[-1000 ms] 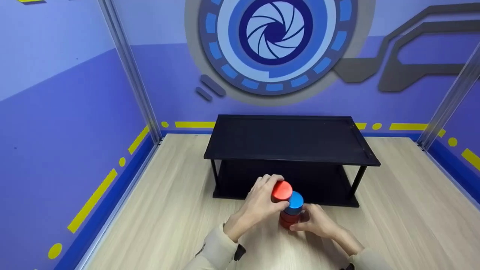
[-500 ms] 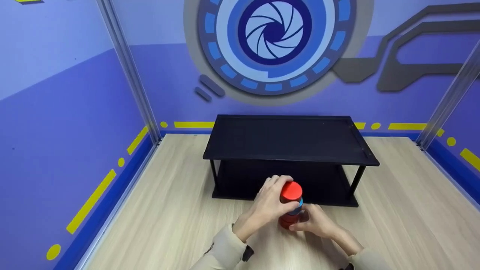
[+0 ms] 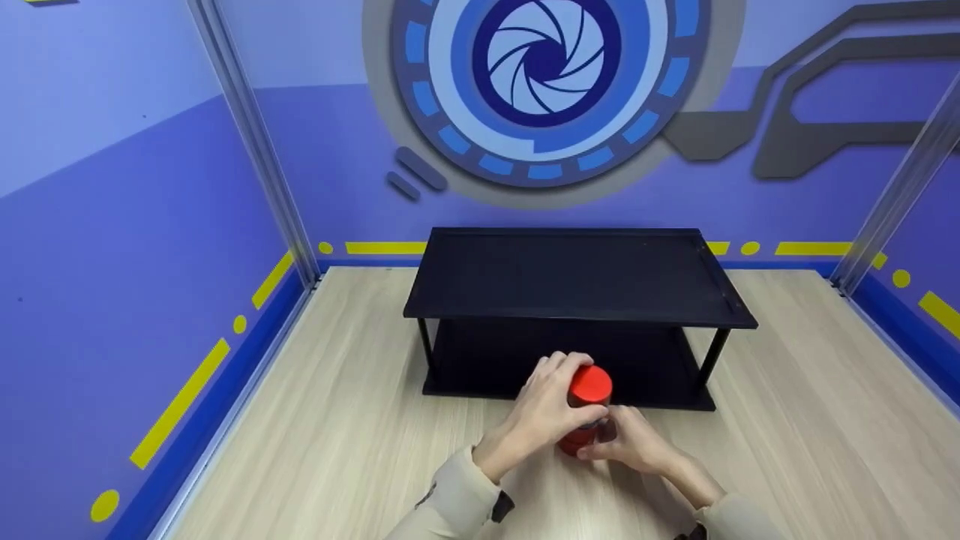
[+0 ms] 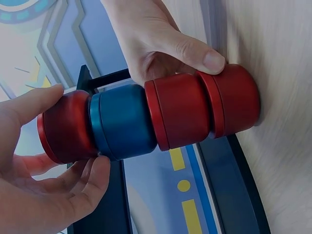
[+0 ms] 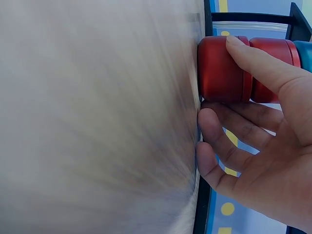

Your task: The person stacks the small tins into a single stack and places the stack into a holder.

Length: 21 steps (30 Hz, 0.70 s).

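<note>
A column of small round metal canisters stands upright on the table in front of the rack. Lowest is a red canister point(image 4: 236, 100), then a second red canister point(image 4: 180, 112), then a blue canister point(image 4: 124, 122). On top sits another red canister point(image 3: 591, 385), touching or nearly touching the blue one. My left hand point(image 3: 546, 401) grips this top red canister between thumb and fingers. Low on the column, my right hand point(image 3: 636, 442) holds the bottom red canister, its thumb across the upper part. In the head view, the left hand and top canister mostly hide the blue one.
A black two-tier rack point(image 3: 585, 274) stands just behind the canisters, its lower shelf point(image 3: 487, 360) close to the left hand. Pale wooden table point(image 3: 360, 390) extends on both sides. Printed blue panels point(image 3: 150, 262) wall in the left, back and right.
My left hand has carried the red canister rightward, from beside the blue canister to above it, so the blue is now nearly hidden in the head view. The right hand has stayed in place.
</note>
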Available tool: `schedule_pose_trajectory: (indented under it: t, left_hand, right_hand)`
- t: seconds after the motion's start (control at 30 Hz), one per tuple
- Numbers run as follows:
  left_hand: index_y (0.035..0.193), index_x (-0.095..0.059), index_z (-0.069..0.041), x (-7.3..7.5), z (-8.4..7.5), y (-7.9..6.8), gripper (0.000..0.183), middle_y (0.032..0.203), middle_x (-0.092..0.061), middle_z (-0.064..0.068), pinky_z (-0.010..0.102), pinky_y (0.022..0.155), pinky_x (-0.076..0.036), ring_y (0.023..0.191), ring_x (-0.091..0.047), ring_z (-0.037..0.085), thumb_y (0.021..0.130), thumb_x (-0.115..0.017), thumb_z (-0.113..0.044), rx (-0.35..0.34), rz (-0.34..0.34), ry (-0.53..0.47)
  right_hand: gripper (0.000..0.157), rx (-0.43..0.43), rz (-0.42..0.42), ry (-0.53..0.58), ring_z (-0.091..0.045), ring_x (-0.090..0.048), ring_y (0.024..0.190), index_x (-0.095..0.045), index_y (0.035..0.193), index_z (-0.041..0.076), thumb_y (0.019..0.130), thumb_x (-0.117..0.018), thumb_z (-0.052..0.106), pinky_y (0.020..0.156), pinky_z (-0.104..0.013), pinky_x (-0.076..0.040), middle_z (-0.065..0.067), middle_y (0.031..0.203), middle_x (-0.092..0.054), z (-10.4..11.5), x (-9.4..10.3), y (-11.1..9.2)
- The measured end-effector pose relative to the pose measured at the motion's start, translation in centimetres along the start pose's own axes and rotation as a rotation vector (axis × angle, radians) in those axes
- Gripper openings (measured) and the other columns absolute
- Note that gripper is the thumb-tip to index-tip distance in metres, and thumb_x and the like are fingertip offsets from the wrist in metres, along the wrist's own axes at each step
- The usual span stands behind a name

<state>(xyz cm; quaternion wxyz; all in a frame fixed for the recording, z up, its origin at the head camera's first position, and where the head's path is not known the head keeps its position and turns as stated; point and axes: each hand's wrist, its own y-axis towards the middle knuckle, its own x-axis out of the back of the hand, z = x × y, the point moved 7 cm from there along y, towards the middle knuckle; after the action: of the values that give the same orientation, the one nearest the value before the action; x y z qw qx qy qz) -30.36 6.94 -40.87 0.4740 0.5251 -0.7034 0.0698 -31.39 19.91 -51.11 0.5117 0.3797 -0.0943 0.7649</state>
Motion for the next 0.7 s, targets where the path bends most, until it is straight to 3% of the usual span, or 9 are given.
schedule_pose_trajectory:
  t: [0.7]
  left_hand:
    - [0.125,-0.055,-0.017,-0.16,0.56,-0.03,0.054,0.107,-0.061,0.000,0.018,0.079,-0.043,0.095,-0.051,0.012,0.079,-0.076,-0.036,0.024,0.032,-0.027]
  right_hand:
    - [0.049,-0.011,0.011,0.003,-0.007,-0.064,0.093,-0.065,0.114,0.008,0.075,-0.081,0.033,0.083,-0.029,-0.053,-0.002,0.104,-0.072,-0.13,-0.11,0.08]
